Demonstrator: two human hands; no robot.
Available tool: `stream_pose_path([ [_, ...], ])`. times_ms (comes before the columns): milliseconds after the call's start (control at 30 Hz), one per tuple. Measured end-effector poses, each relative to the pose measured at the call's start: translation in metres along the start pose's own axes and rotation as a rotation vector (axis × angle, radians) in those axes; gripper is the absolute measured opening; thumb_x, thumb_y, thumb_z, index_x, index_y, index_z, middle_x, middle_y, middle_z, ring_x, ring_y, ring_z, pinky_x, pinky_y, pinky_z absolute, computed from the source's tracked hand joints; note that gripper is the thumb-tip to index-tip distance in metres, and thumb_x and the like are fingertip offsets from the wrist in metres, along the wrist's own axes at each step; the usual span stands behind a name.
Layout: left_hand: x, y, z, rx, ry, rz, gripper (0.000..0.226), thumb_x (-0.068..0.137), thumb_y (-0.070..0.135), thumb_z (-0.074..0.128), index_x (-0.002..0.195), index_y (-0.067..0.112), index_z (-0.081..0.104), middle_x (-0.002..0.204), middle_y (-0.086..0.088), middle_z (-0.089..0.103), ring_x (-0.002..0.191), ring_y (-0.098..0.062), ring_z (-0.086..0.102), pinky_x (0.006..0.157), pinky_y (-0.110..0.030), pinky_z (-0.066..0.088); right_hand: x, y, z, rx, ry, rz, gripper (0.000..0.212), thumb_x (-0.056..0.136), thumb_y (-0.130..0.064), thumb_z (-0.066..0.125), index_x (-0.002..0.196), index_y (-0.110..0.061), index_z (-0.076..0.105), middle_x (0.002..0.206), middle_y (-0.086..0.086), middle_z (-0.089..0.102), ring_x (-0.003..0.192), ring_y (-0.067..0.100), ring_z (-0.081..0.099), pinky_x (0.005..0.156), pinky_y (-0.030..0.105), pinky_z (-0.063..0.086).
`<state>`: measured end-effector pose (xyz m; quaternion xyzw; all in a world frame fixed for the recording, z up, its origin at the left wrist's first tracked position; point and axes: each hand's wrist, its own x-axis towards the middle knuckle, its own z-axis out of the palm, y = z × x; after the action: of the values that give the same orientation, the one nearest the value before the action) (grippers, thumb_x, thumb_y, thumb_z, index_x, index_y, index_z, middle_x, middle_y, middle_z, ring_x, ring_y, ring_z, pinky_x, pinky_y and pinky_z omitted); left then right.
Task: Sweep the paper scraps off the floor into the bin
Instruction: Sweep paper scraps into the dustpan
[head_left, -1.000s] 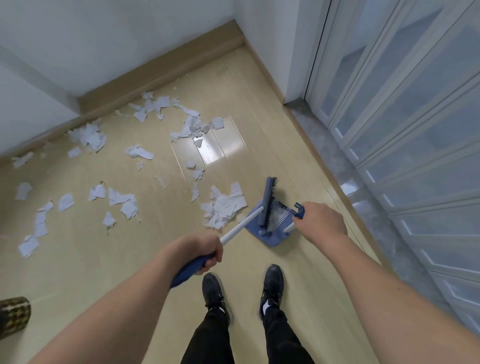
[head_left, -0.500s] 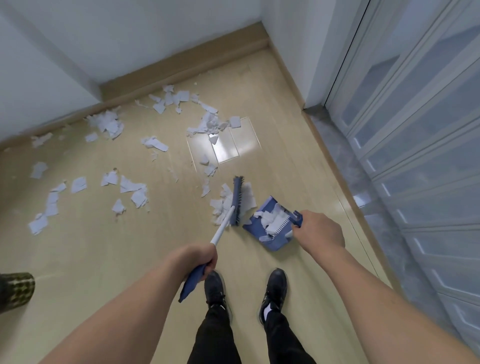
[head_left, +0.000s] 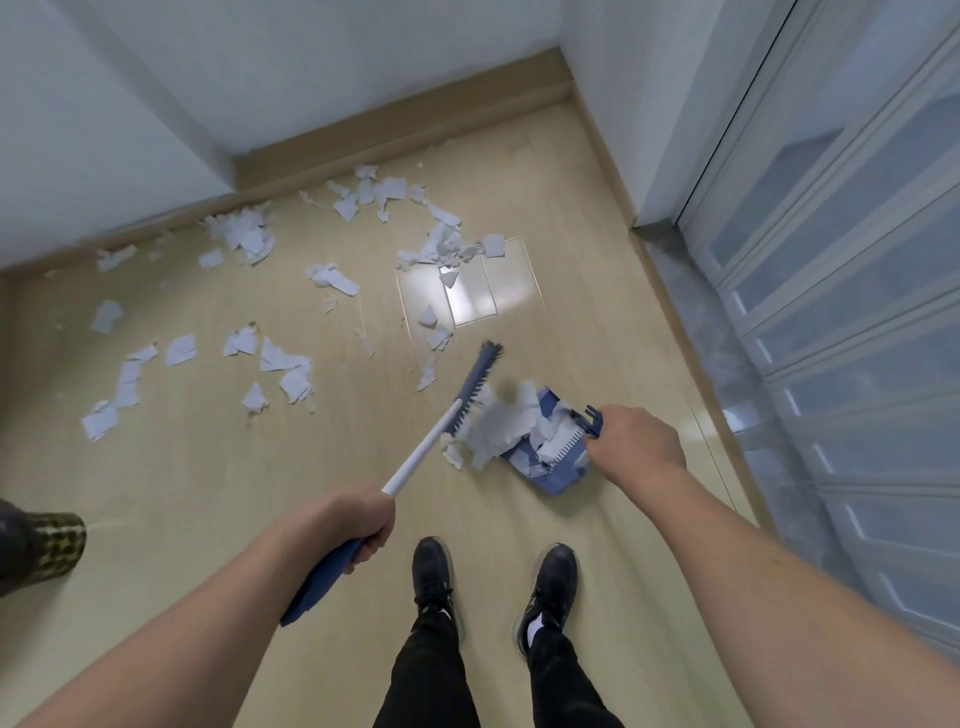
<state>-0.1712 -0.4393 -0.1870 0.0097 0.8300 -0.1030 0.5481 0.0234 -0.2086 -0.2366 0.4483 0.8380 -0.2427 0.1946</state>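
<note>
left hand grips broom; right hand grips dustpan handle; scraps inside.

The pale wood-look floor carries white paper scraps scattered toward the skirting, a blue dustpan heaped with scraps, the broom head beside it, and two black shoes.

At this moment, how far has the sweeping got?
Done: one batch of scraps fills the dustpan. In hand: the left hand drives the broom against that pile; the right hand steadies the pan. Left: the loose scraps towards the wall, and emptying the pan.
</note>
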Motion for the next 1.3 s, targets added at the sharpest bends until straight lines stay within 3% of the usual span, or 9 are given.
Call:
stream_pose_path([
  [67, 0.012, -0.001, 0.000, -0.060, 0.009, -0.003, 0.034, 0.073, 0.000, 0.047, 0.105, -0.008, 0.055, 0.053, -0.010, 0.054, 0.043, -0.024, 0.048, 0.050, -0.026, 0.045, 0.003, -0.004, 0.000, 0.004, 0.008, -0.015, 0.010, 0.090, -0.029, 0.050, 0.086, -0.021, 0.055, 0.090, 0.003, 0.066, 0.072, 0.026, 0.054, 0.060, 0.028, 0.038],
  [167, 0.025, 0.009, 0.007, -0.299, -0.082, -0.046, 0.007, 0.073, 0.002, 0.044, 0.073, 0.002, 0.051, 0.048, -0.006, 0.047, 0.039, -0.020, 0.041, 0.046, -0.022, 0.040, 0.012, -0.004, -0.003, -0.024, 0.021, -0.021, 0.012, 0.090, -0.029, 0.050, 0.087, -0.019, 0.056, 0.088, 0.003, 0.065, 0.072, 0.026, 0.055, 0.059, 0.028, 0.039],
  [267, 0.041, 0.028, 0.024, -0.624, -0.237, -0.060, 0.020, 0.079, 0.004, 0.042, 0.061, 0.011, 0.040, 0.048, -0.004, 0.038, 0.037, -0.017, 0.034, 0.041, -0.019, 0.034, 0.021, 0.000, -0.005, -0.030, 0.039, -0.024, 0.015, 0.090, -0.031, 0.050, 0.088, -0.019, 0.059, 0.082, 0.002, 0.062, 0.072, 0.026, 0.057, 0.059, 0.028, 0.040],
  [367, 0.044, 0.058, 0.037, -0.861, -0.355, -0.061, 0.026, 0.084, 0.003, 0.038, 0.059, 0.011, 0.041, 0.046, 0.000, 0.037, 0.032, -0.013, 0.033, 0.032, -0.015, 0.034, 0.026, -0.003, -0.004, -0.037, 0.051, -0.027, 0.013, 0.091, -0.031, 0.050, 0.087, -0.020, 0.057, 0.078, 0.000, 0.057, 0.071, 0.027, 0.055, 0.060, 0.029, 0.041],
  [600, 0.025, 0.079, 0.025, -0.765, -0.436, -0.014, 0.023, 0.085, 0.004, 0.041, 0.063, 0.011, 0.042, 0.047, 0.000, 0.038, 0.032, -0.011, 0.032, 0.033, -0.014, 0.033, 0.028, -0.001, -0.006, -0.030, 0.043, -0.007, 0.013, 0.089, -0.029, 0.048, 0.087, -0.019, 0.057, 0.084, 0.003, 0.063, 0.072, 0.027, 0.055, 0.059, 0.028, 0.039],
  [900, 0.036, 0.060, -0.026, -0.596, -0.275, 0.000, 0.017, 0.084, 0.006, 0.043, 0.068, 0.010, 0.042, 0.046, -0.001, 0.040, 0.033, -0.012, 0.034, 0.036, -0.017, 0.033, 0.030, -0.004, -0.010, -0.009, 0.036, -0.010, 0.014, 0.089, -0.030, 0.048, 0.079, -0.022, 0.050, 0.083, 0.003, 0.063, 0.071, 0.027, 0.055, 0.059, 0.029, 0.038],
  [1067, 0.057, 0.087, -0.020, -0.698, -0.368, 0.032, 0.020, 0.084, 0.004, 0.042, 0.066, 0.012, 0.041, 0.046, 0.000, 0.039, 0.032, -0.012, 0.034, 0.034, -0.018, 0.034, 0.040, -0.003, -0.013, -0.019, 0.060, -0.017, 0.013, 0.089, -0.031, 0.048, 0.080, -0.022, 0.049, 0.081, 0.002, 0.060, 0.071, 0.027, 0.054, 0.059, 0.029, 0.037],
  [1300, 0.036, 0.100, 0.014, -0.658, -0.557, -0.023, 0.026, 0.084, 0.005, 0.040, 0.060, 0.014, 0.040, 0.045, 0.001, 0.037, 0.032, -0.011, 0.032, 0.034, -0.014, 0.031, 0.053, -0.009, -0.021, -0.036, 0.076, -0.002, 0.011, 0.089, -0.030, 0.051, 0.081, -0.022, 0.051, 0.077, 0.000, 0.057, 0.070, 0.026, 0.055, 0.058, 0.029, 0.039],
])
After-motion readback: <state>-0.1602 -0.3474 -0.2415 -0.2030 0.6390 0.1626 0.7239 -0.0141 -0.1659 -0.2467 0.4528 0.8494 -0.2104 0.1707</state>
